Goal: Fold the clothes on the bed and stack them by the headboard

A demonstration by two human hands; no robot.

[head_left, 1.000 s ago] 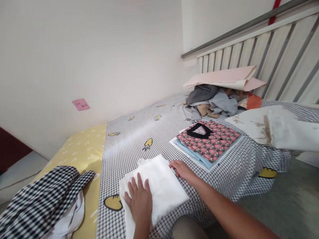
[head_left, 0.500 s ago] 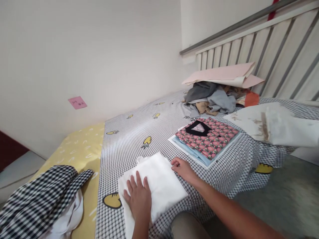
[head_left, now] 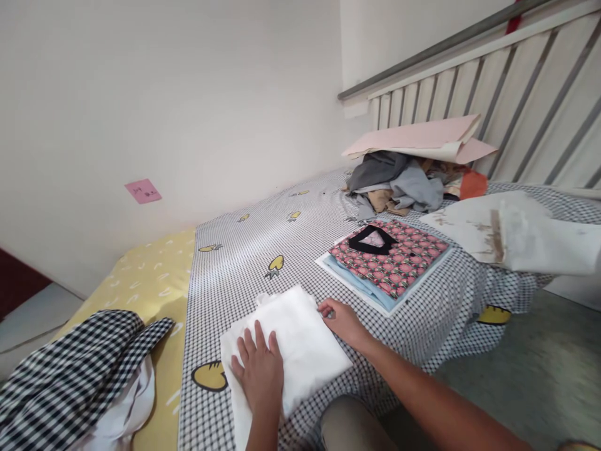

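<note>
A folded white garment (head_left: 305, 351) lies on the checked sheet in front of me, with one layer sticking out along its left side. My left hand (head_left: 260, 369) rests flat on the garment's left part, fingers spread. At the upper right edge, my right hand (head_left: 342, 321) has its fingers curled together in a pinch on the white cloth; the fingertips are partly hidden. Just beyond the right hand is a stack of folded clothes, with a pink patterned shirt (head_left: 399, 260) with a black collar on top and light blue and white pieces beneath.
The black-and-white checked sheet (head_left: 235, 263) meets a yellow sheet (head_left: 154, 263) on the left. Black-and-white checked cloth (head_left: 79, 369) lies there. At the back right, a rumpled clothes pile (head_left: 399, 181) sits under a pink sheet (head_left: 417, 138). A stained white cloth (head_left: 521, 232) hangs near the bed's right edge.
</note>
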